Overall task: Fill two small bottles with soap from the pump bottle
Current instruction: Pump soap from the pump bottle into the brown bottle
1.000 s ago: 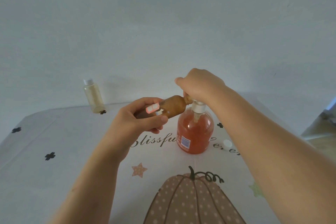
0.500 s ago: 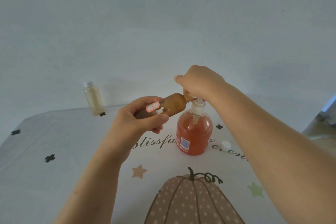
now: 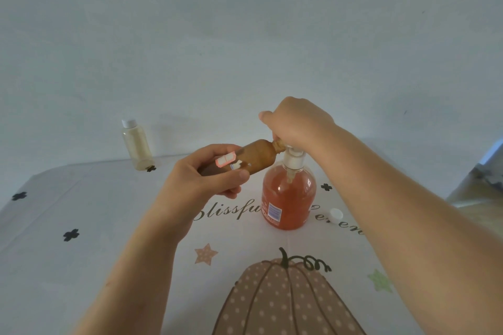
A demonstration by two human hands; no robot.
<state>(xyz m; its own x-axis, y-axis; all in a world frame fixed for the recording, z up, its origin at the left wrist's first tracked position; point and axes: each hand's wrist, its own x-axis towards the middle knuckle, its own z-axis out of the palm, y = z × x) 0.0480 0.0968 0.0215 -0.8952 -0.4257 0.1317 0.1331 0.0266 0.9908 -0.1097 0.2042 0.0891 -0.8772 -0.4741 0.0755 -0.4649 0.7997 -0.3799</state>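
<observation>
Since the frame one second back, our right hand (image 3: pixel 295 124) sits a little higher over the pump; the half-second frame shows it higher than now, so we read an ongoing press-and-release cycle.

The round clear pump bottle of orange-pink soap (image 3: pixel 288 196) stands upright at centre on the surface (image 3: pixel 81 266), which is covered with a white pumpkin-print cloth. Our right hand is closed down over its white pump head (image 3: pixel 294 159), wrist bent, forearm entering from 4 o'clock. Placed on top, the palm can drive the plunger straight down without tipping the bottle.

Our left hand (image 3: pixel 201 185) is clamped around the base of the small amber-looking bottle with the pink-edged label (image 3: pixel 255 159), thumb beneath, fingers over. The bottle lies nearly horizontal, neck pointing to 3 o'clock and meeting the spout under our right hand. We judge this tilt aligns its mouth with the nozzle; the contact itself is hidden.

The second small bottle, clear with pale contents and a white cap (image 3: pixel 136 145), stands capped at 10 o'clock, well apart. A loose white cap (image 3: pixel 336 214) lies just beside the pump bottle at 3 o'clock, presumably kept within reach for closing.
</observation>
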